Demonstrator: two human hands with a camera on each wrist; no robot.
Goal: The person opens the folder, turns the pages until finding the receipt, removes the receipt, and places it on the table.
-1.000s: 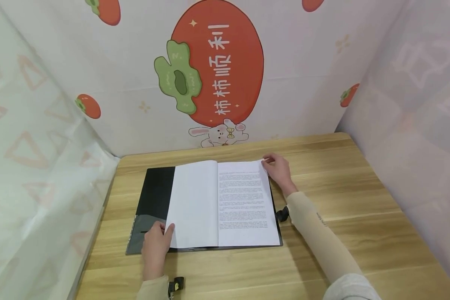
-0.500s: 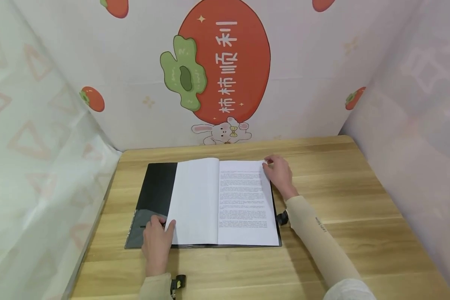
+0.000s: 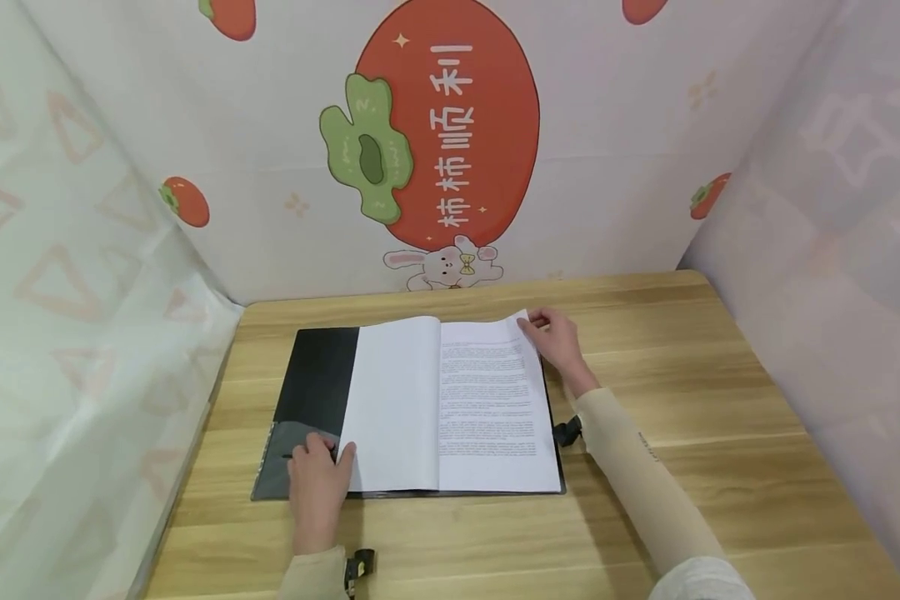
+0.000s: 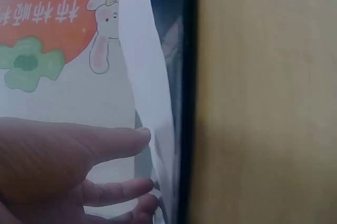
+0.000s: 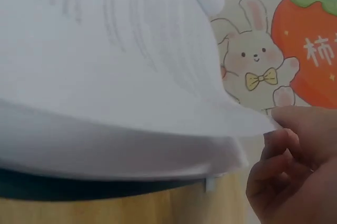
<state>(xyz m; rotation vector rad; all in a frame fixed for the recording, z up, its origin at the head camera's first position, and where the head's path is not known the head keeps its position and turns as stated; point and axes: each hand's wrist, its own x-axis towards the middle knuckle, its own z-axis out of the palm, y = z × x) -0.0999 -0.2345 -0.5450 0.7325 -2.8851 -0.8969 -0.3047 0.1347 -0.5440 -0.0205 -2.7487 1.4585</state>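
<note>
An open black folder (image 3: 311,375) lies on the wooden table with paper pages spread across it. At the far right corner, my right hand (image 3: 557,337) pinches the top corner of the printed right page (image 3: 487,400) between thumb and fingers. That corner is lifted and bent, and in the right wrist view the sheet (image 5: 131,92) curves above another sheet beneath it. My left hand (image 3: 318,487) rests at the near left part of the folder. Its thumb touches the edge of the blank left page (image 3: 393,408), its fingers over the folder's grey pocket (image 3: 292,437).
The wooden table (image 3: 645,333) extends to the right of the folder and in front of it. White patterned cloth (image 3: 285,250) stands behind the table, with more cloth at both sides. A small black camera mount (image 3: 567,431) sits at each wrist.
The right page's far corner has risen and bent up in my right hand, which has shifted slightly left. My left hand stays at the left page's edge.
</note>
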